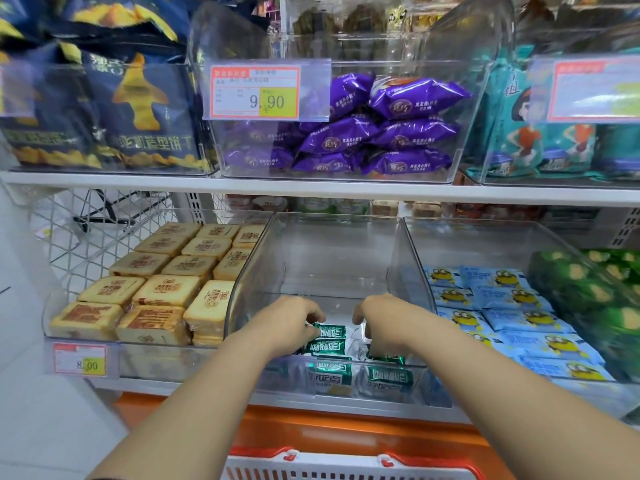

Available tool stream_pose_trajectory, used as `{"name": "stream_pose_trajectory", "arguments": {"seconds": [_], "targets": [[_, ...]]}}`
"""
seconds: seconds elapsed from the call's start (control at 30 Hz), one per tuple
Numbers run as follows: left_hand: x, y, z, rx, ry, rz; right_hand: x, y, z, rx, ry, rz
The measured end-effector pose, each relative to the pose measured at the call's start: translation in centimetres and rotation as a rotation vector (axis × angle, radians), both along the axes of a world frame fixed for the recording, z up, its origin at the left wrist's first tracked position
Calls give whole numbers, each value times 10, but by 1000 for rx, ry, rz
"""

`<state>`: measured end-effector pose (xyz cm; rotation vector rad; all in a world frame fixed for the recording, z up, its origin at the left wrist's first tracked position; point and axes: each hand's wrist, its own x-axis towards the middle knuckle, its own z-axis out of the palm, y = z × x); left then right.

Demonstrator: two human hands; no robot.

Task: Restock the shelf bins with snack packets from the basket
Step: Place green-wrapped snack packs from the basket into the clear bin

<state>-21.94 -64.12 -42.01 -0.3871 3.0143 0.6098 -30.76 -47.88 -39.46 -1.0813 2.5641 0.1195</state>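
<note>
- Green-and-white foil snack packets (329, 344) lie at the front of the clear plastic shelf bin (329, 258), toward 6 o'clock in my view.
- I see my left hand (294, 317) inside that bin, fingers curled, pinching the end of the top packet.
- My right hand (377, 320) sits at its 3 o'clock, fingers bent down over the packets; I cannot tell whether it grips one.
- At 6 o'clock, below both forearms, the red-and-white slatted plastic basket (346, 465) shows its rim.
- Tan square biscuits (166, 289) fill the neighbouring bin at 9 o'clock, and blue cartoon packets (512, 317) fill the one at 3 o'clock.
</note>
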Motion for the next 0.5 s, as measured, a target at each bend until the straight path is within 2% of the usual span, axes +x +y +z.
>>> {"name": "stream_pose_trajectory", "arguments": {"seconds": [0.1,0.23,0.3,0.37,0.43,0.5], "targets": [[0,0,5,-20,-4,-6,-1,-1,2,-30,29,-12],[7,5,20,-30,79,-17,5,5,11,-246,134,-39],[18,10,30,-52,195,-28,17,12,17,-430,216,24],[35,15,39,-72,356,-48,33,21,23,-737,251,113],[61,23,42,-58,478,-78,52,37,23,-1021,203,197],[91,36,33,-32,504,-81,73,56,6,-1153,134,244]]}}
